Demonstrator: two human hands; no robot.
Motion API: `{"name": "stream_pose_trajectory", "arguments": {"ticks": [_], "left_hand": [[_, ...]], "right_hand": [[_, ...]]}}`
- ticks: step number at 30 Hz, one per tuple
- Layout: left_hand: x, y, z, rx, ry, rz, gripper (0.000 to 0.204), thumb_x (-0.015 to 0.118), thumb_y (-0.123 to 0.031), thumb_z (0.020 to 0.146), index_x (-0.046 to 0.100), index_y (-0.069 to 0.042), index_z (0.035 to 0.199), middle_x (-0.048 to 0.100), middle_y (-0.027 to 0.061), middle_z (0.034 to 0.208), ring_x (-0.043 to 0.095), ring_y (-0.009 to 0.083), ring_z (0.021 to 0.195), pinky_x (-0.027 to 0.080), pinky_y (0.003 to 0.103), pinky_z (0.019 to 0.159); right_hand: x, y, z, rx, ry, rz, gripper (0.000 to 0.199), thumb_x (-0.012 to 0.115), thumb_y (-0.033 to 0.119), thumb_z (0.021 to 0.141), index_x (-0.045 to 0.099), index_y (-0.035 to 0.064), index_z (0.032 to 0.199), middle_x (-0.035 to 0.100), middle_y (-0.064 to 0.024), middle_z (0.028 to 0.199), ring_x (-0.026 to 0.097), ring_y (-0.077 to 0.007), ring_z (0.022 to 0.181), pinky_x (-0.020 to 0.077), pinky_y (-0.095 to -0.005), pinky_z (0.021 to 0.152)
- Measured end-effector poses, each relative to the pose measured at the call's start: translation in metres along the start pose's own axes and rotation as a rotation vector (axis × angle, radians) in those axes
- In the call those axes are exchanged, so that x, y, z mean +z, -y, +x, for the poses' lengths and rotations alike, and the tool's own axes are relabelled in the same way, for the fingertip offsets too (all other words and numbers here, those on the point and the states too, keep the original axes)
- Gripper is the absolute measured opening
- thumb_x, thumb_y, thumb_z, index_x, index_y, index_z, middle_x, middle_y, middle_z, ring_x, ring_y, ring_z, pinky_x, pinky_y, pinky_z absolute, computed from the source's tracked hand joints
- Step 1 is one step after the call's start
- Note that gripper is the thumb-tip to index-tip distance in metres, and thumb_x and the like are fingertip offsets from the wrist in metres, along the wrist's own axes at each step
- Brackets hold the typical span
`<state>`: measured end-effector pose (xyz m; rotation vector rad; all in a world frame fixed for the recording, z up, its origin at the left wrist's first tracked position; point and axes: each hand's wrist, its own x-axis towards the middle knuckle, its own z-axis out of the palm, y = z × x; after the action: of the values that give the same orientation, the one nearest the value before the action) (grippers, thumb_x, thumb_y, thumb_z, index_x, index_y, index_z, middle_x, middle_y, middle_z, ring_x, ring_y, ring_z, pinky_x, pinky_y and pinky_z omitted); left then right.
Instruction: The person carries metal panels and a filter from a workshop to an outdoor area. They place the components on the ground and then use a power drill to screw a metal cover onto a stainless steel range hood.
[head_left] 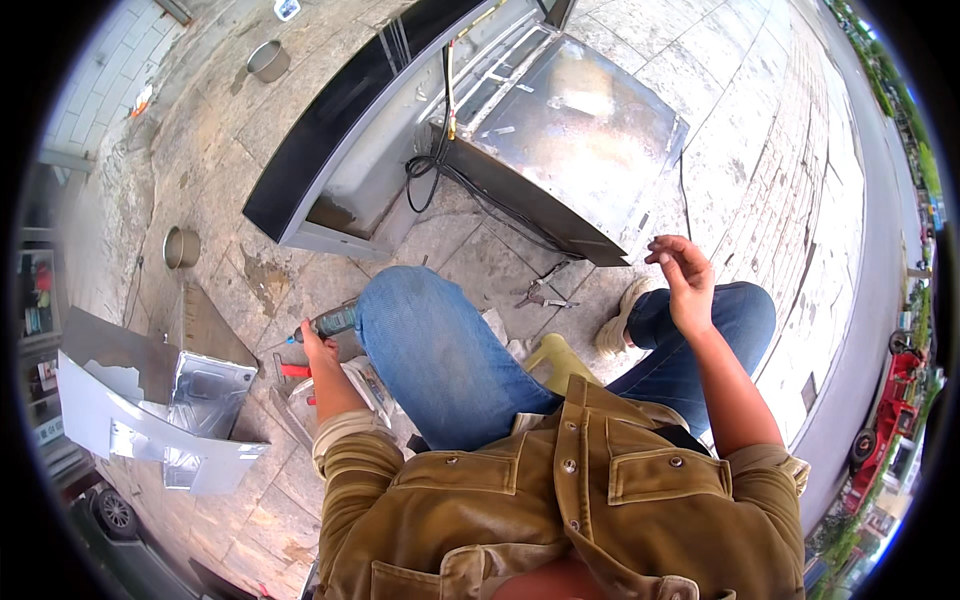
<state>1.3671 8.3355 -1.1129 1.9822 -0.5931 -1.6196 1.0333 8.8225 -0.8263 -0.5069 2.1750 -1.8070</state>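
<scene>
My left hand (318,348) is closed around a dark green power tool (336,320), beside my left knee; part of the tool is hidden behind the knee. Raised over my right knee is my right hand (686,280), its fingers curled toward the thumb. Whatever may be between those fingertips is too small to make out. Just beyond that hand lies a large metal appliance housing (580,110) with a stained, shiny top. It joins a long black-fronted panel (350,115). A black cable (425,172) loops out between them. Pliers (545,288) lie on the paving before the housing.
At the left stand bent sheet-metal panels (215,385). Two round metal cups (268,62) (181,247) sit farther off on the stone paving. Something yellow-green (558,362) shows between my legs. A red-handled item (294,370) lies near my left wrist. A road runs along the right.
</scene>
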Motion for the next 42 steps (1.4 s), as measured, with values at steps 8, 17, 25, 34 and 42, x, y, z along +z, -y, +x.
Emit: {"name": "stream_pose_trajectory", "arguments": {"ticks": [8,17,25,34,42], "left_hand": [[-0.045,-0.062,-0.143,0.379,-0.045,-0.127,0.041,0.071,-0.047,0.067,0.051,-0.012,0.071,0.045,-0.0012,0.057,0.037,0.0093,0.041,0.027,0.023,0.037],[-0.089,-0.195,-0.435,0.990,0.422,-0.406,0.037,0.058,-0.038,0.083,0.057,-0.004,0.095,0.060,0.0095,0.089,0.060,0.0247,0.084,0.051,0.042,0.073],[0.042,-0.067,-0.577,0.498,1.069,-0.033,0.043,0.051,-0.046,0.084,0.056,-0.003,0.084,0.059,0.0135,0.078,0.059,0.0243,0.069,0.051,0.036,0.062],[0.178,0.097,-0.519,-0.344,1.357,0.572,0.049,0.054,-0.054,0.082,0.049,-0.008,0.100,0.051,0.0006,0.078,0.051,0.0128,0.070,0.043,0.026,0.060],[0.233,0.085,-0.434,-0.168,1.062,0.407,0.014,0.043,-0.014,0.092,0.052,-0.003,0.090,0.053,0.0048,0.080,0.052,0.0132,0.068,0.045,0.025,0.058]], "right_hand": [[-0.046,-0.005,-0.051,-0.025,0.097,-0.268,0.019,0.054,-0.006,0.076,0.060,-0.0009,0.093,0.060,-0.0110,0.086,0.061,-0.0200,0.077,0.0470,-0.0287,0.070],[0.011,0.044,-0.044,-0.566,0.475,-0.345,0.061,0.067,0.007,0.070,0.043,0.0041,0.126,0.051,-0.0164,0.118,0.054,-0.0298,0.105,0.0453,-0.0359,0.086],[-0.007,0.099,-0.062,-0.915,0.233,-0.407,0.093,0.078,0.024,0.057,0.030,0.0020,0.134,0.049,-0.0143,0.124,0.048,-0.0319,0.114,0.0328,-0.0486,0.099],[-0.088,-0.002,-0.080,-0.221,0.146,-0.089,0.062,0.065,0.003,0.074,0.038,-0.0029,0.130,0.056,-0.0122,0.116,0.056,-0.0178,0.100,0.0409,-0.0287,0.090],[-0.143,-0.038,-0.059,0.378,-0.055,0.211,0.037,0.067,0.015,0.072,0.056,0.0008,0.104,0.058,-0.0068,0.085,0.054,-0.0161,0.076,0.0421,-0.0280,0.071]]}}
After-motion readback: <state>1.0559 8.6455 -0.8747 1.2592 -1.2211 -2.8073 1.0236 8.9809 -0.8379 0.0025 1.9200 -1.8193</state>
